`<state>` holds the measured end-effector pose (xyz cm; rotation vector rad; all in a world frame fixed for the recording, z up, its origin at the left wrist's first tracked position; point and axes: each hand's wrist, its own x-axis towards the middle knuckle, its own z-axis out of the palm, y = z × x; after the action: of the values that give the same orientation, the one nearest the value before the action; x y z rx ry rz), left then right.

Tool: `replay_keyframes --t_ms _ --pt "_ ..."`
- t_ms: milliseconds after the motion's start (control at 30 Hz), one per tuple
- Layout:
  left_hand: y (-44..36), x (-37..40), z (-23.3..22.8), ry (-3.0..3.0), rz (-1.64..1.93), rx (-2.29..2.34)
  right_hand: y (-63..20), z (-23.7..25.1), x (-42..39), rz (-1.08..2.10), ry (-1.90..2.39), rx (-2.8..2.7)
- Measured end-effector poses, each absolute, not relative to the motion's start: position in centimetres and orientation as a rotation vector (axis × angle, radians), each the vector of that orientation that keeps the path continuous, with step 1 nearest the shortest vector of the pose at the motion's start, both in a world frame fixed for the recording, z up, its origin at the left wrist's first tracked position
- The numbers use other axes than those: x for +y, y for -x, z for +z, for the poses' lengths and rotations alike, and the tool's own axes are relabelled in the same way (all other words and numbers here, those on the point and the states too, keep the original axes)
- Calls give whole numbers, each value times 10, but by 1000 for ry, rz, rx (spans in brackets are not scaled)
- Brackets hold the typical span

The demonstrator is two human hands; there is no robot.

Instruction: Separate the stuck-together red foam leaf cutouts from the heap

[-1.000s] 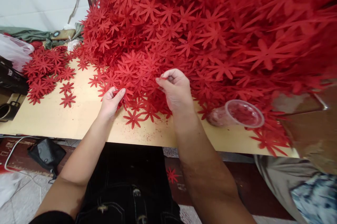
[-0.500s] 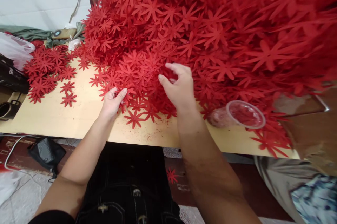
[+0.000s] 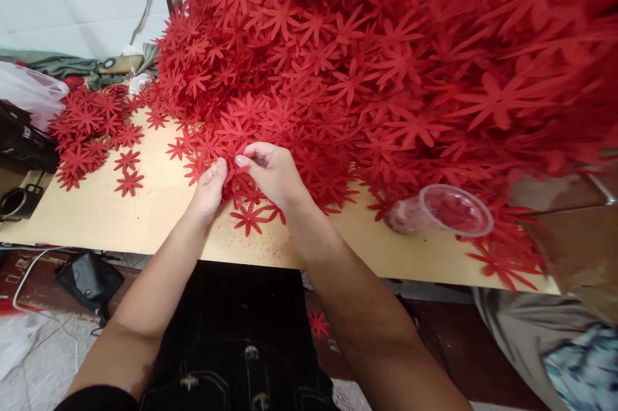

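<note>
A huge heap of red flower-shaped cutouts (image 3: 367,63) covers the back and right of a light wooden table (image 3: 145,211). At the heap's front edge, my left hand (image 3: 208,189) and my right hand (image 3: 274,172) meet, both pinching the same small bunch of red flower cutouts (image 3: 234,172). A single red cutout (image 3: 248,218) lies flat on the board just below my hands.
A clear plastic cup (image 3: 441,210) lies on its side at the right. A smaller pile of red cutouts (image 3: 91,131) sits at the far left, beside a black object (image 3: 22,140) and a white plastic bag (image 3: 29,92). A black pouch (image 3: 89,279) lies on the floor.
My right hand has come down and left from the heap to meet my left hand at the front edge. My left hand has barely moved.
</note>
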<state>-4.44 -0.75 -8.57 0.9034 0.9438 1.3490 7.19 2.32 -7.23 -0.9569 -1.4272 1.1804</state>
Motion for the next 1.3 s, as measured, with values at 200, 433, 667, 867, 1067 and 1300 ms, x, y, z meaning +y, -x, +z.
replay_keyframes --t_ms 200,433,667,867,1067,1300 --pt "44 -8 -79 -957 1297 896 -75 -67 27 1169 996 -1152" --pt "43 -5 -81 -925 1328 954 -76 -60 28 1175 1009 -1047" --pt "45 -3 -83 -950 1349 979 -98 -57 39 1107 1064 -953" --pt "44 -2 -85 -912 1359 982 -107 -62 44 1011 1102 -1052" --pt "43 -4 -83 -907 1336 996 -121 -85 57 793 1187 -1312" --pt "44 -2 -83 -1015 1263 958 -106 -58 24 690 1120 -1725"
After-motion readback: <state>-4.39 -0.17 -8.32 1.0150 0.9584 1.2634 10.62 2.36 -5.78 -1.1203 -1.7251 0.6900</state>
